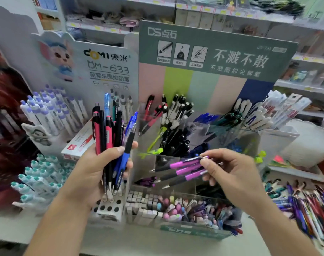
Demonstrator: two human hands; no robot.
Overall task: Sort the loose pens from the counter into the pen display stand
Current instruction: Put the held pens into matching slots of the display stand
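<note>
The light, stiff, slippery purple pens (185, 169) are pinched by the right hand (229, 172) at their clip ends, while the left hand (100, 172) fingers clamp a bundle of pens (113, 137) mid-barrel.

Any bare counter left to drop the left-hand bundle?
Bare counter only along the near edge, in front of the clear display stand and between both forearms. Crowded right: loose pen pile. Left: teal-capped pens. Left hand grips its bundle.

A single wide-angle head camera looks forward and down from close above at the clear acrylic compartmented pen display stand (222, 130), with both forearms reaching in from the bottom edge.
</note>
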